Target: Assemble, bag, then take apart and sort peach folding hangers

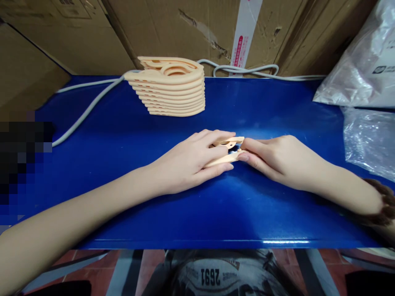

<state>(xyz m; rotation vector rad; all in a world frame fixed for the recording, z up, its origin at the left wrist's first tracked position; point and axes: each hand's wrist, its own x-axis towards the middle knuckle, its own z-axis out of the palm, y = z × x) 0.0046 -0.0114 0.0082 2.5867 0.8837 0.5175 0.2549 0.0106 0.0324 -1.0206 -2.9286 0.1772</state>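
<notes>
A cream plastic folding hanger (228, 158) lies low over the middle of the blue table, its two arms slightly apart. My left hand (197, 158) is closed round its left part from above, thumb on the near side and fingers over the far side. At the right end of the hanger, the thumb and forefinger of my right hand (279, 158) pinch close to the joint between the arms. A small whitish or shiny bit shows there, too small to make out. Fingers hide much of the hanger. Beyond my left hand stands a neat stack of similar cream hangers (175, 92).
Cardboard boxes (163, 28) line the back of the blue table (185, 218). A pale cable (89, 111) runs behind the stack and along the back. Clear plastic bags (361, 70) lie at right. A dark, pixelated patch covers the left edge.
</notes>
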